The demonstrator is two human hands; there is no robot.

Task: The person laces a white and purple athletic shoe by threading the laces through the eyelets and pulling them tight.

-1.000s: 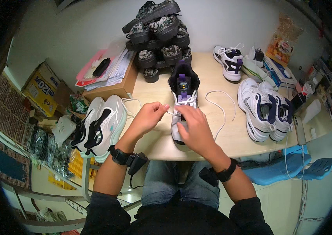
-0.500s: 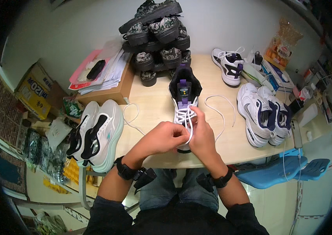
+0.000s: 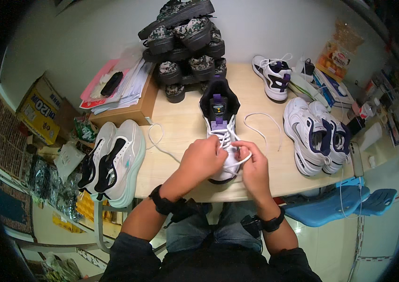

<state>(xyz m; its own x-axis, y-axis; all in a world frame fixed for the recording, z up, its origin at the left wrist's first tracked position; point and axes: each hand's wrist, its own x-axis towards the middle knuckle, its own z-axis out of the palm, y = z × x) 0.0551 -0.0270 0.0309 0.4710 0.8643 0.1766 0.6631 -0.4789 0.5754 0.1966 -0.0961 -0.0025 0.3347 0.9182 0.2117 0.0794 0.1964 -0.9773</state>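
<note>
A white sneaker with a black collar and purple tongue stands on the table before me, its toe toward me. White shoelace crosses its front, and loose lengths curve out over the table on both sides. My left hand is closed at the left of the lacing, its fingertips pinched on the lace. At the right of the toe, my right hand has thumb and forefinger closed on a loop of the same lace. The left fingers partly cover the lower eyelets.
Camouflage shoes are stacked at the back. A pair of pale sneakers stands left, beside a cardboard box with papers. On the right are white-and-navy sneakers and a single white-and-black sneaker. A blue chair is below the table's right edge.
My hands have moved apart from the middle of the lacing. The right hand has shifted right and down, drawing a lace loop sideways over the toe.
</note>
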